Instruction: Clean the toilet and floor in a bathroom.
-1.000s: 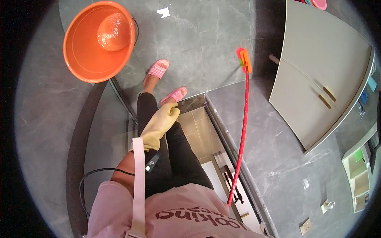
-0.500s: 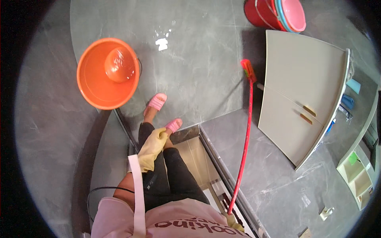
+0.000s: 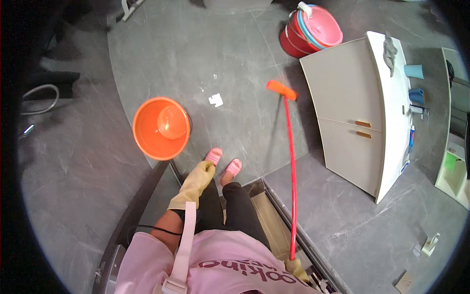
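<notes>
My right hand (image 3: pixel 295 270), in a yellow rubber glove, grips the end of a long-handled floor brush (image 3: pixel 293 181) low at my right side. Its thin red handle stretches forward to a narrow orange-red head (image 3: pixel 281 90) over the grey tiles, left of the cabinet; whether the head touches the floor I cannot tell. My left hand (image 3: pixel 197 180), gloved the same way, hangs in front of my left leg. Its fingers are curled closed, and nothing sticks out of them. Ahead of it on the left stands an orange bucket (image 3: pixel 139 139), with a round orange basin or dipper (image 3: pixel 172 122) inside.
A pale vanity cabinet (image 3: pixel 342 93) with a white top stands at the right. Beyond it are stacked red, blue and pink buckets (image 3: pixel 293 38). A door track (image 3: pixel 289 220) runs beside my legs. My pink slippers (image 3: pixel 213 156) are on the tiles near the doorway.
My view has shifted, showing more of the room ahead. The brush head has turned crosswise and moved left, away from the cabinet. My left hand stays closed in front of my leg.
</notes>
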{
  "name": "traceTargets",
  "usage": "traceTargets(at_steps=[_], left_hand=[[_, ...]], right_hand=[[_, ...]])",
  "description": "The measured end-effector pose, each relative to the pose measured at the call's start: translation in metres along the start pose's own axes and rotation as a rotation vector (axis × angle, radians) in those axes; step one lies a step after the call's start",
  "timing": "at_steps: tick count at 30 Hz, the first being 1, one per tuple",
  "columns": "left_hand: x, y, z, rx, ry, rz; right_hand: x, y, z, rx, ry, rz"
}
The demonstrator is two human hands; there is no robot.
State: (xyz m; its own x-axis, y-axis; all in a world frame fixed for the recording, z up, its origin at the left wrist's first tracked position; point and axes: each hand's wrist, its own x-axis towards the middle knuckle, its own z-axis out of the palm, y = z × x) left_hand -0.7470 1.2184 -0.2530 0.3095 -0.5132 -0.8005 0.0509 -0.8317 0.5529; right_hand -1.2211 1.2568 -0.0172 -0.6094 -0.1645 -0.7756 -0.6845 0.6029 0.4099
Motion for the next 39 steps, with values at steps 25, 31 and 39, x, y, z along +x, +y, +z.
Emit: traceTargets(at_steps=[25,31,39], left_hand=[[-0.015,0.248,0.167,0.499,-0.408,1.421],[0.141,0.297,0.007,0.878,0.188,1.178],[0.094,0.39,-0.028,0.734,-0.073,1.038]], right_hand=[[-0.184,-0.165,-0.233,0.184,0.023,-0.618],[-0.211,-0.39,-0.18,-0.178,0.105,-0.742],[-0.317,-0.424,-0.278,-0.059,0.033,-0.679]])
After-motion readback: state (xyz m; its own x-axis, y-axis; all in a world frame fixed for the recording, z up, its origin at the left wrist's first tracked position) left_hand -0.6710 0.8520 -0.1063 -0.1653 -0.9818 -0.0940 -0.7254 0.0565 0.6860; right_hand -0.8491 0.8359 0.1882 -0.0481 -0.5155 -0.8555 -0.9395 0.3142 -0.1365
